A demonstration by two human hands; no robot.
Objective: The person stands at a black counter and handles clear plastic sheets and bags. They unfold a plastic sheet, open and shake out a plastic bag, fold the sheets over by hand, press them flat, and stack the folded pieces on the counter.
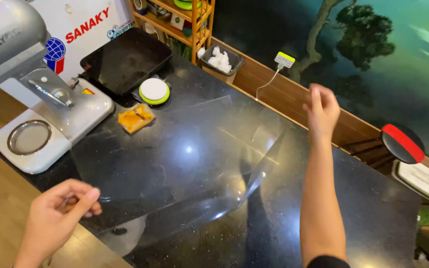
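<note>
A large, glossy clear plastic sheet (pixel 175 168) is stretched over the polished, speckled black stone bench (pixel 363 213) across the centre of the frame, rippled and catching light. The left hand (pixel 58 211), lower left, pinches the sheet's near corner between thumb and fingers. The right hand (pixel 322 110), upper right of centre, is closed on its far edge. Upper left stand a grey metal mixer (pixel 31 94), a round white-and-green lid (pixel 154 91) and a crinkled orange packet (pixel 135 117).

A kitchen: a grey stand mixer (pixel 35 99), a black stone counter (pixel 363 208) and a wooden shelf rack (pixel 194 25).
</note>
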